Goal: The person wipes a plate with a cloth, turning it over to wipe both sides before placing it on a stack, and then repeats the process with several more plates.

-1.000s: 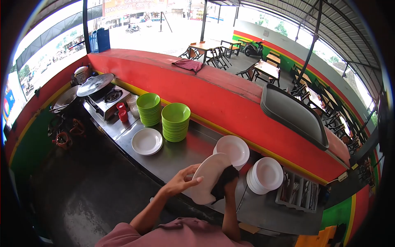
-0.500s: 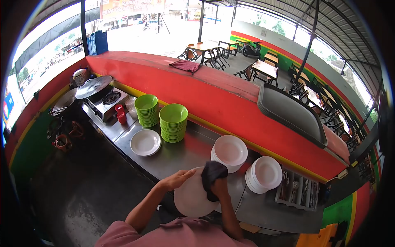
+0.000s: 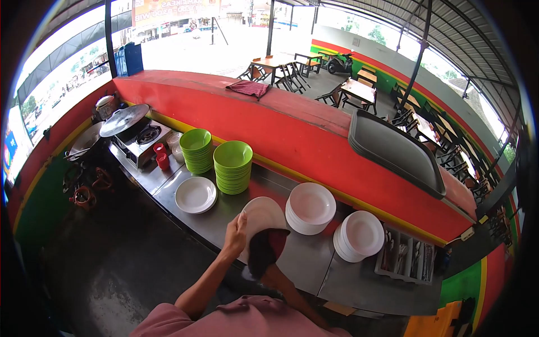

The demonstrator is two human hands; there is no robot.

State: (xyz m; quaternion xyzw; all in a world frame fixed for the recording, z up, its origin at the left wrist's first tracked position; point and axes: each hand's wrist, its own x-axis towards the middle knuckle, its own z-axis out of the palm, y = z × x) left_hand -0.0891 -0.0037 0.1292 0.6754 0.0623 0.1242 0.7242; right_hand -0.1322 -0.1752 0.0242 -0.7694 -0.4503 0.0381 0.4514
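A white plate (image 3: 263, 213) is held up over the counter's front edge, tilted. My left hand (image 3: 237, 235) grips its left rim, with the thumb on the near face. My right hand (image 3: 272, 274) is at the plate's lower part, holding a black cloth (image 3: 263, 253) that lies against the plate; part of the cloth looks dark red. The cloth hides most of the right fingers. Left of the plate, a short stack of white plates (image 3: 196, 195) sits on the steel counter. To the right stand a stack of white bowls (image 3: 311, 205) and another white stack (image 3: 362, 235).
Two stacks of green bowls (image 3: 232, 168) stand behind the white plates. A gas stove (image 3: 143, 137) is at the far left, with red cups (image 3: 161, 159) nearby. A cutlery tray (image 3: 405, 258) is at right. Grey trays (image 3: 396, 154) rest on the red wall (image 3: 281, 132).
The plate has turned and tilted upward. My left hand now grips its side rim. My right hand and the black cloth have moved down and left across the plate.
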